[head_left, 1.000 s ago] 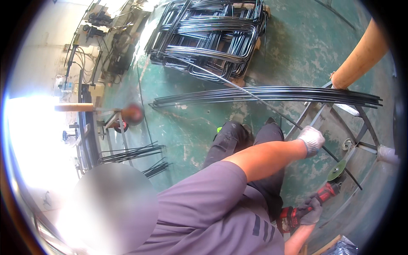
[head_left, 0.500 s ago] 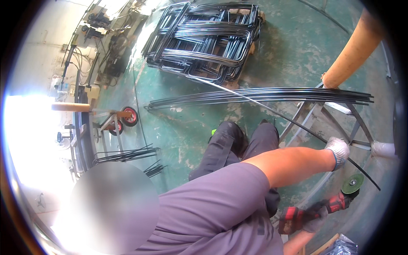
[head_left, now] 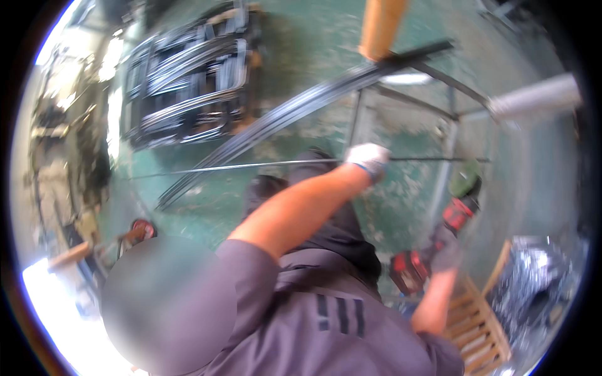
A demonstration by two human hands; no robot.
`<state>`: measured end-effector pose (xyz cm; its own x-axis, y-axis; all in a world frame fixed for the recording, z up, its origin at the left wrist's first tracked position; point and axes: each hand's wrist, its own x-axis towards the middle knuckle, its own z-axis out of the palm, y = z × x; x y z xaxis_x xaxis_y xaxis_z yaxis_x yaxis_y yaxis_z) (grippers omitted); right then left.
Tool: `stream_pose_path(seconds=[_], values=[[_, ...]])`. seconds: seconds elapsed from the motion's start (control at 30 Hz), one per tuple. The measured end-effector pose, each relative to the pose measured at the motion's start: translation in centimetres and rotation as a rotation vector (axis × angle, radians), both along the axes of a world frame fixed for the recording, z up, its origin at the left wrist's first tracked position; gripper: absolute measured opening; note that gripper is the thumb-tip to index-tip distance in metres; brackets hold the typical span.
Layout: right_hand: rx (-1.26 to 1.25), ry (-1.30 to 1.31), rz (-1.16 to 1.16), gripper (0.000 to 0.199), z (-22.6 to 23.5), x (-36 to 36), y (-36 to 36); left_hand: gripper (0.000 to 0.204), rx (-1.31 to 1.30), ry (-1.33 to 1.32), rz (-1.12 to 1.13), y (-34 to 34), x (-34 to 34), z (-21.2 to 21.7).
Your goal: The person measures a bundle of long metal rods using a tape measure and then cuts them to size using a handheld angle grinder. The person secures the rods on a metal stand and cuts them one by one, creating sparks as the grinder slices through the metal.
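Nearest, the right hand (head_left: 446,254) gripped a red-and-black angle grinder (head_left: 439,232), its green disc (head_left: 465,178) toward the floor. Beyond, the gloved left hand (head_left: 369,158) was closed around a thin steel rod (head_left: 251,165), held level above the green floor (head_left: 301,56). Rod likely light, springy, slippery; best gripped mid-length. Farther off, stacked black frames (head_left: 188,88).

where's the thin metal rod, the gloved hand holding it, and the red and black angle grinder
thin metal rod (head_left: 251,167): head view, on the bare length left of the glove.
left hand (head_left: 369,158): head view, on the back of the white glove.
angle grinder (head_left: 456,213): head view, on the red part of its body below the green disc.
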<state>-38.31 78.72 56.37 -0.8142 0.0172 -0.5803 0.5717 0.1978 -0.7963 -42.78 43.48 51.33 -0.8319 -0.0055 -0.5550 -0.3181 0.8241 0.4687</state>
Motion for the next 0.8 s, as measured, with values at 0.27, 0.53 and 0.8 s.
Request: stream_pose_path(seconds=[0.27, 0.53, 0.8], values=[[-0.336, -0.433, -0.033, 0.018, 0.3, -0.7, -3.0, 0.028, -0.132, 0.073, -0.033, -5.2, 3.2, -1.5], [-0.371, -0.610, -0.015, 0.017, -2.5, -1.1, -5.4, 0.026, -0.310, 0.032, -0.190, -7.4, 3.6, -3.6], [-0.393, -0.626, 0.008, 0.018, -3.7, -1.2, -4.8, 0.028, -0.191, 0.144, -0.143, -8.4, 4.6, -7.0]])
